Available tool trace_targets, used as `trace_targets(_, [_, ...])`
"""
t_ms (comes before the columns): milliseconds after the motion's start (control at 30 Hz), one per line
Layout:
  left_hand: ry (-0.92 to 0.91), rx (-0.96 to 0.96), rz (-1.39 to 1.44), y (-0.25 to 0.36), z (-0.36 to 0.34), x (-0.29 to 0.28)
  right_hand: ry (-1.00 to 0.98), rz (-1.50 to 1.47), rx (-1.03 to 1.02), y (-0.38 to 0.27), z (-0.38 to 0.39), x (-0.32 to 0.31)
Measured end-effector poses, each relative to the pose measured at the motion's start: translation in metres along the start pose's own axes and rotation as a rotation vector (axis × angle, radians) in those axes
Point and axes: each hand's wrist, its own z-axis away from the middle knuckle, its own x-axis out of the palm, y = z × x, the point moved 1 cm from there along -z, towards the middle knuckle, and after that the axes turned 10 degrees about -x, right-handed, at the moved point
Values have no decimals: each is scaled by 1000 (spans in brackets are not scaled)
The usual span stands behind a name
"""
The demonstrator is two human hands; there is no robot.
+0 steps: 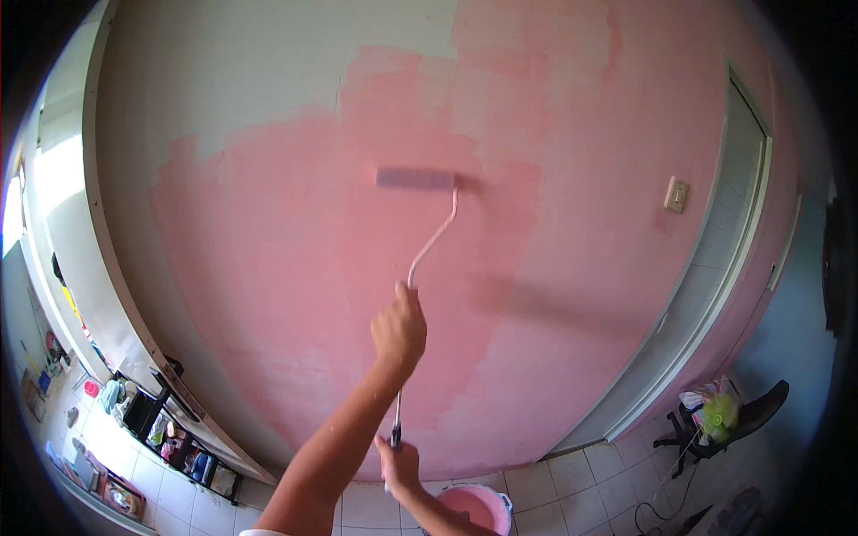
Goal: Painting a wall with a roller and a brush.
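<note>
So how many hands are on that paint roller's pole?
2: the left hand grips the pole higher up, just below the bent rod of the paint roller, and the right hand holds it lower down. No other hands show.

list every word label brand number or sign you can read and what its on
No text can be read.
Painted wall: no lettering shows.
Paint roller, light switch: too blurred or small to tell.
Plastic bags on the chair, small items at lower left: too small to read.
</note>
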Motion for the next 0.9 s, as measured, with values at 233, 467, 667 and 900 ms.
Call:
trace_targets(233, [198, 122, -34, 34, -61, -34, -11, -63, -155, -52, -38, 28])
trace_targets(467, [85, 67, 107, 81, -70, -85, -341, -179, -251, -127, -14, -22])
trace_targets(667, [-218, 6, 59, 73, 20, -33, -261, -25, -233, -58, 52, -90])
trace_targets(900, [-3, 42, 175, 115, -36, -11, -287, -150, -205, -82, -19, -85])
